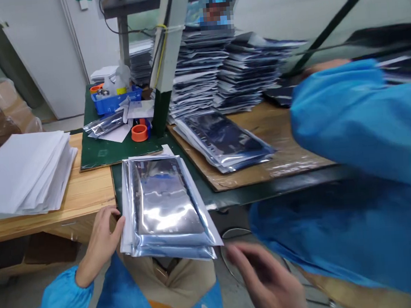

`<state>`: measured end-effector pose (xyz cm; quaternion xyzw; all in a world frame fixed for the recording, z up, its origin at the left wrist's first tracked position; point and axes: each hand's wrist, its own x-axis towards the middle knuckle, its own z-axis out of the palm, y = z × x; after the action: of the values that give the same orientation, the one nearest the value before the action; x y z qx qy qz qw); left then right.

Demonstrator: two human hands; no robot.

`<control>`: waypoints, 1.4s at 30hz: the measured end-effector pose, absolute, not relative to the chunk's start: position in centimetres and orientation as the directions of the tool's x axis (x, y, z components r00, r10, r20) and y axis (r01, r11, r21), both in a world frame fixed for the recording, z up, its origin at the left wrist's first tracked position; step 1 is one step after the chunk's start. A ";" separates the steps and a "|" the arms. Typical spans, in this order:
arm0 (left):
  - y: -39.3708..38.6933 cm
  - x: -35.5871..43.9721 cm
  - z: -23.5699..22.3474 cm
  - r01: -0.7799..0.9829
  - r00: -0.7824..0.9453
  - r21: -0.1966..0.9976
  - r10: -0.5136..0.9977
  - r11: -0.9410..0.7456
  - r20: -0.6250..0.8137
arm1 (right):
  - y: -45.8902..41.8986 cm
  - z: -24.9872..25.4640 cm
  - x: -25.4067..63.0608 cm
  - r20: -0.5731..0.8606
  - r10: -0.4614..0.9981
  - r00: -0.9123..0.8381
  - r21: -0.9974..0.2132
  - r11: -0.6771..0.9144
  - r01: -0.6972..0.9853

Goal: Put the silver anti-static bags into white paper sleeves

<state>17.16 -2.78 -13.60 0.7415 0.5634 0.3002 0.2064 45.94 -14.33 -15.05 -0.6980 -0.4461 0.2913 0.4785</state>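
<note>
A small stack of shiny silver film bags [168, 199] with white sheets among them lies at the front edge of the green table, jutting out over it. My left hand [101, 241] is at the left side of this stack, thumb by the sheet edges and fingers loosely bent, gripping nothing. Off the stack's lower right corner is my right hand [265, 281], blurred, with thumb and fingers apart and nothing visible in it. The bags' contents cannot be made out.
White paper [23, 171] is piled on the wooden table at left. More silver bags [225, 138] lie on cardboard [273, 168], before tall stacks [196, 75]. Orange tape [139, 133] and a blue basket [112, 104] sit beyond. A co-worker's blue sleeve [361, 119] reaches in from the right.
</note>
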 end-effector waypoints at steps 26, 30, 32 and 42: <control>-1.8 22.0 -12.1 0.504 0.071 0.840 0.978 -0.204 0.195 | -5.3 -14.6 47.5 -0.220 0.952 0.215 -0.975 -0.221 -0.017; -1.7 24.0 -9.8 0.041 0.094 0.987 0.983 0.153 -0.156 | -4.8 -15.5 47.6 -0.271 0.944 0.186 -0.962 -0.260 -0.083; -1.4 24.4 -9.3 -0.120 0.175 0.932 0.932 0.342 -0.319 | -4.7 -15.6 47.5 -0.270 0.940 0.209 -0.962 -0.252 -0.110; -2.2 23.2 -8.1 -0.199 0.265 0.912 0.916 0.359 -0.302 | -6.9 -11.8 47.3 -0.287 0.955 0.079 -0.920 -0.252 -0.299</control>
<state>23.20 -2.21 -8.08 0.3967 0.4517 0.4041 0.6894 47.31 -6.90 -11.78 -0.5162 -0.3177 0.5996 0.5226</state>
